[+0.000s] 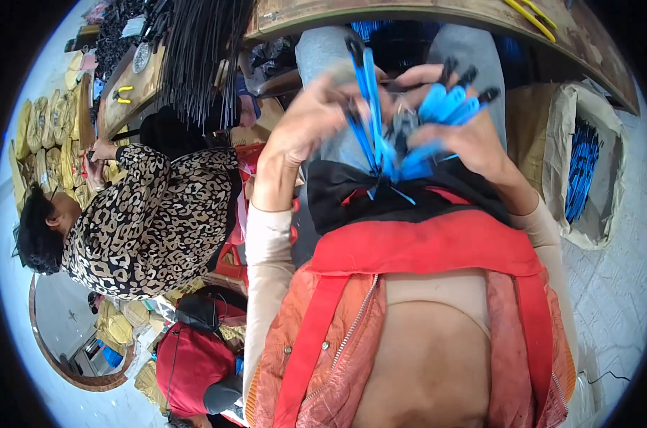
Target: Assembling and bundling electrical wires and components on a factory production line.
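I have the right hand (475,139) at two o'clock, its grip closed around a fanned bunch of blue strips (441,107) whose black tips point outward toward one o'clock; the thumb lies on the near side of the bunch. The left hand (311,118) sits at twelve, bent toward the right one and badly blurred. A few more blue pieces (370,107), also black-tipped, stand in front of its fingers, but I cannot tell how far that grip is open or whether it has hold of them. Their lower ends run together above the black cloth (338,196) on the lap, just beyond the red apron band (423,242).

At one o'clock I see the edge of a worktop (423,13), with a yellow-handled tool (534,18) farther round on it. Near three o'clock, a paper-lined box (609,118) holds a heap of similar blue strips (582,171), well apart from the hands. Long black strips (202,60) hang at eleven. A co-worker in a leopard-patterned top (152,221) fills nine o'clock, with wrapped packages (52,118) beyond. I make out a round mirror (38,339) at eight and a person in red (191,364) at seven.
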`<state>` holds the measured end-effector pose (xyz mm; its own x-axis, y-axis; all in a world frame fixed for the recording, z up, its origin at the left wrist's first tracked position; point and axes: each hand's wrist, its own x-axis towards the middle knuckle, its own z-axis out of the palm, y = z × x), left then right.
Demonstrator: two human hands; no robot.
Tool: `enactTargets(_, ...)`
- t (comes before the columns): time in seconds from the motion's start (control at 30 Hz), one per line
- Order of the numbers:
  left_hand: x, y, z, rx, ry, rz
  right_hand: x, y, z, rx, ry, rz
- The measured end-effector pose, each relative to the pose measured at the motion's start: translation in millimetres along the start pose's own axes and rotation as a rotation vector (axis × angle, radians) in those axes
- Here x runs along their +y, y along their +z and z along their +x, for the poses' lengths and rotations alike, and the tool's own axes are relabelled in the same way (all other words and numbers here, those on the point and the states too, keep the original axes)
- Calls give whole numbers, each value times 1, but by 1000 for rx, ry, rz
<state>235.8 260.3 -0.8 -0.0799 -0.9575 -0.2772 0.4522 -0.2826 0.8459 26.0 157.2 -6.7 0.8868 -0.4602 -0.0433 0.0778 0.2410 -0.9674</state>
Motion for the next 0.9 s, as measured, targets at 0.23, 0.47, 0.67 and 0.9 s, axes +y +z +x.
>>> enactTargets(0.23,-69,38,-23,488,354,463,22,9,1,435,-14,-39)
enactTargets(0.47,-68,73,1,660,425,530,34,8,-5,484,-104,57)
enactTargets(0.67,-50,75,0,386,301,575,33,1,-10,551,-71,31)
enactTargets(0.9,-60,79,23,536,297,535,34,1,-9,544,-73,41)
